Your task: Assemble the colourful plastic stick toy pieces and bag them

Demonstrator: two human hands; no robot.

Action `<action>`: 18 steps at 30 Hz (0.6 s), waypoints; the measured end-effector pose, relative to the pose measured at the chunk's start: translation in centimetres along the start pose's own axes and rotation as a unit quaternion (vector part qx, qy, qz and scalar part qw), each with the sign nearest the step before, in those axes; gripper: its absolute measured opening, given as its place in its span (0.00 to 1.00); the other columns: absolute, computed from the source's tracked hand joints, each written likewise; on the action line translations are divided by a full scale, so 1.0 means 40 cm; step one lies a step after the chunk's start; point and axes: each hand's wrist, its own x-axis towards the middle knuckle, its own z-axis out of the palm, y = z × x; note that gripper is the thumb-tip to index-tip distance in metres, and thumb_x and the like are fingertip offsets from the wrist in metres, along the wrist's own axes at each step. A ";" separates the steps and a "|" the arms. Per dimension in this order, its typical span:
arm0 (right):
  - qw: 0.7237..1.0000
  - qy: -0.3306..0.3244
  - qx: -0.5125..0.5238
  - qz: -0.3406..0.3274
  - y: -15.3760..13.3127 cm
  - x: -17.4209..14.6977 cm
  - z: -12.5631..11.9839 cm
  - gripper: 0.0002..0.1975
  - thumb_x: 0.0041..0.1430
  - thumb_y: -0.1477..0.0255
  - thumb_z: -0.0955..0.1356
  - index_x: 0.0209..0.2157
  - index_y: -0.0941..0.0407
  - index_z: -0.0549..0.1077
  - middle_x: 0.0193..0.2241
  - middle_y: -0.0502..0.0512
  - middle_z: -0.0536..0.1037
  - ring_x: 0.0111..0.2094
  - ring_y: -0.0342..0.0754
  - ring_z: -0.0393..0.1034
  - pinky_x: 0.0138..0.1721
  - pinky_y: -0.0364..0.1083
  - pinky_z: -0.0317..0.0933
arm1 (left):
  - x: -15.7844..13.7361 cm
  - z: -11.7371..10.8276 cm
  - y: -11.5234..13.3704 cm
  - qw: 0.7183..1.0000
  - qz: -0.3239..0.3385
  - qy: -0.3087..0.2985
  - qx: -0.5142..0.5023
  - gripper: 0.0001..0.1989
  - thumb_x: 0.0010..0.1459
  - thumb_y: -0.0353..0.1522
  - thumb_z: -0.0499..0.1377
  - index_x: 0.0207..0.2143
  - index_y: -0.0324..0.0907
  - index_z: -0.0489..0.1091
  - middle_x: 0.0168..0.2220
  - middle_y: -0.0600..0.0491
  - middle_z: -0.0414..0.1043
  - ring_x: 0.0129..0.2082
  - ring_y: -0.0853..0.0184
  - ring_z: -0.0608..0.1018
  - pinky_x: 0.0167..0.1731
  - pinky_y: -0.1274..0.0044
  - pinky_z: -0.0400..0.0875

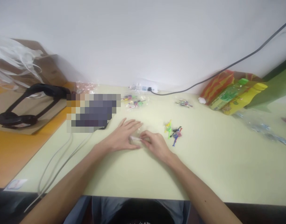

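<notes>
A small clear plastic bag [135,138] lies on the pale yellow-green table between my hands. My left hand [121,135] rests at its left side, fingers spread and thumb apart, with the bag in the gap between them. My right hand [155,144] is closed, its thumb and fingertips pinching the bag's right edge. To the right of it lie small colourful plastic toy pieces: a yellow-and-green one [168,128] and a cluster of blue, red and black ones [176,134]. Their exact kind is too small to tell.
Filled clear packets [135,101] lie behind my hands, another packet [184,102] farther right. A blurred-out dark device [96,112] with cables is at left, beside a black frame-like object [30,107]. Bottles [243,98], a power strip [143,86] and a black cord [203,81] are at the back.
</notes>
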 end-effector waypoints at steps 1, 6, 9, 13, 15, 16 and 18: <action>1.000 0.004 0.001 0.007 0.002 0.002 -0.001 0.11 0.63 0.77 0.67 0.45 0.49 0.74 0.43 0.49 0.84 0.44 0.48 0.80 0.48 0.46 0.67 | -0.005 -0.006 -0.006 1.000 -0.005 -0.003 0.006 0.51 0.53 0.57 0.64 0.72 0.48 0.51 0.70 0.44 0.57 0.71 0.46 0.56 0.70 0.51 0.39; 0.998 0.049 0.013 0.025 0.010 0.009 -0.004 0.06 0.62 0.73 0.69 0.41 0.50 0.74 0.39 0.50 0.85 0.41 0.49 0.80 0.45 0.46 0.67 | -0.023 -0.027 -0.034 0.999 -0.043 -0.021 0.010 0.56 0.46 0.60 0.67 0.72 0.51 0.50 0.70 0.43 0.55 0.71 0.42 0.54 0.67 0.47 0.43; 0.997 0.075 0.013 0.030 0.010 0.008 -0.005 0.07 0.60 0.72 0.70 0.41 0.50 0.74 0.38 0.49 0.85 0.38 0.48 0.80 0.44 0.45 0.67 | -0.019 -0.025 -0.029 1.000 -0.017 -0.012 -0.006 0.51 0.49 0.57 0.67 0.70 0.51 0.55 0.68 0.44 0.59 0.70 0.45 0.55 0.67 0.53 0.50; 0.995 0.082 -0.003 0.049 0.003 0.002 -0.005 0.18 0.61 0.72 0.69 0.53 0.47 0.69 0.39 0.47 0.86 0.38 0.49 0.80 0.45 0.46 0.67 | -0.005 -0.013 -0.005 0.999 0.016 0.011 -0.030 0.47 0.50 0.54 0.69 0.68 0.50 0.59 0.65 0.46 0.64 0.67 0.48 0.60 0.66 0.58 0.55; 0.995 0.078 -0.005 0.055 -0.002 -0.001 -0.005 0.23 0.61 0.73 0.69 0.57 0.47 0.66 0.40 0.47 0.86 0.39 0.50 0.80 0.46 0.47 0.67 | 0.000 -0.006 0.004 0.999 0.017 0.019 -0.037 0.47 0.50 0.54 0.69 0.68 0.50 0.60 0.64 0.46 0.65 0.67 0.48 0.61 0.65 0.57 0.57; 0.996 0.076 -0.005 0.055 -0.004 -0.003 -0.005 0.26 0.61 0.74 0.69 0.59 0.47 0.64 0.40 0.47 0.86 0.40 0.50 0.81 0.47 0.47 0.67 | 0.001 -0.003 0.007 0.999 0.018 0.022 -0.038 0.47 0.50 0.55 0.69 0.67 0.49 0.61 0.64 0.45 0.65 0.67 0.48 0.61 0.65 0.57 0.57; 0.997 0.066 -0.004 0.047 -0.007 -0.004 -0.005 0.34 0.60 0.76 0.69 0.65 0.46 0.58 0.41 0.46 0.85 0.41 0.50 0.81 0.50 0.47 0.67 | 0.003 0.001 0.011 0.999 0.017 0.027 -0.037 0.46 0.50 0.55 0.68 0.67 0.48 0.62 0.64 0.44 0.65 0.67 0.47 0.61 0.65 0.56 0.57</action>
